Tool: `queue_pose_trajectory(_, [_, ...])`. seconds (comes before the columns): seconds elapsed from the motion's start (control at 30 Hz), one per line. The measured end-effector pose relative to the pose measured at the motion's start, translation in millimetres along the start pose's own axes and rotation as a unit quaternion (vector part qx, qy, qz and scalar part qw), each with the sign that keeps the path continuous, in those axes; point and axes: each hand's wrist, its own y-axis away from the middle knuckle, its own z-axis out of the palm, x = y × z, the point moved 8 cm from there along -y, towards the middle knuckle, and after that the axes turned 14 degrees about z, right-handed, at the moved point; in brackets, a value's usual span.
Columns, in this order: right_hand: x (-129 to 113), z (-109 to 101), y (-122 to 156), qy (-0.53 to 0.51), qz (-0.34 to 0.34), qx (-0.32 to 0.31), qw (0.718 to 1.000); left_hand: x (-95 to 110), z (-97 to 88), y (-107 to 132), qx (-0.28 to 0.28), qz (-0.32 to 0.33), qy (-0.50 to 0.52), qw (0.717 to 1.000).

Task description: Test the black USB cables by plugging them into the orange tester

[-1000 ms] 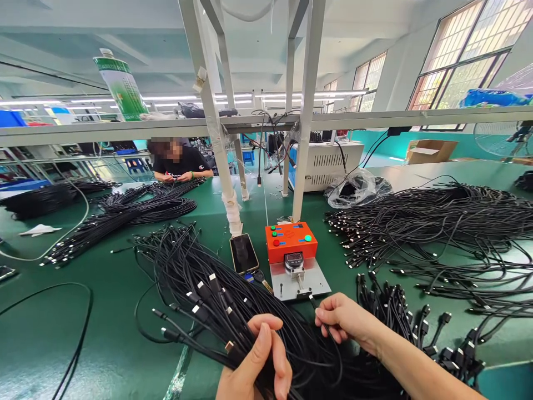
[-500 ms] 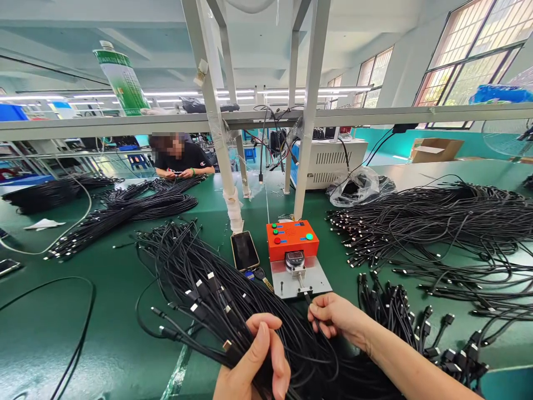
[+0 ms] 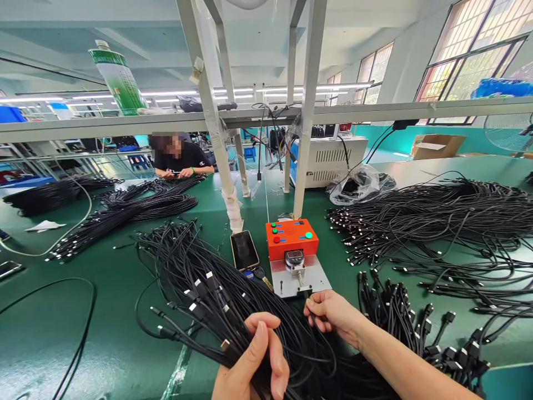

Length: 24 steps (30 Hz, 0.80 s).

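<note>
My left hand (image 3: 254, 364) is wrapped round a thick bundle of black cables (image 3: 216, 300) that fans out to the upper left, its plug ends showing. My right hand (image 3: 333, 314) pinches one thin black cable end just in front of the orange test box (image 3: 291, 238). That box sits on a grey metal base plate (image 3: 318, 280) with a round dial gauge (image 3: 294, 258). The cable's plug tip is hidden by my fingers.
A black phone (image 3: 244, 250) lies left of the box. More cable heaps lie at right (image 3: 437, 222), near right (image 3: 403, 316) and far left (image 3: 137, 208). A co-worker in a black shirt (image 3: 183, 161) sits across the green table. White frame posts (image 3: 306, 111) rise behind the box.
My right hand has slid a little to the left and towards the base plate with its cable end. The left hand keeps its grip on the bundle.
</note>
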Motion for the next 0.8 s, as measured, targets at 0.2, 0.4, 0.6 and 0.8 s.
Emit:
queue_pose_trajectory(0.2, [-0.8, 0.1, -1.0, -0.004, -0.007, -0.01, 1.0, -0.5, -0.6, 0.2, -0.005, 0.001, -0.001, 1.0])
queue_pose_trajectory(0.4, [0.4, -1.1, -2.0, 0.0, -0.001, -0.001, 1.0, -1.9, -3.8, -0.7, -0.002, 0.006, -0.007, 1.0])
queue_pose_trajectory(0.6, [1.9, -1.4, -1.0, -0.006, 0.006, -0.005, 1.0, -2.3, -2.4, 0.2, 0.001, 0.008, 0.007, 1.0])
queue_pose_trajectory(0.8, [0.2, 2.5, -2.8, 0.029, 0.009, 0.014, 0.999, 1.1, 0.2, 1.4, 0.01, 0.029, -0.008, 1.0])
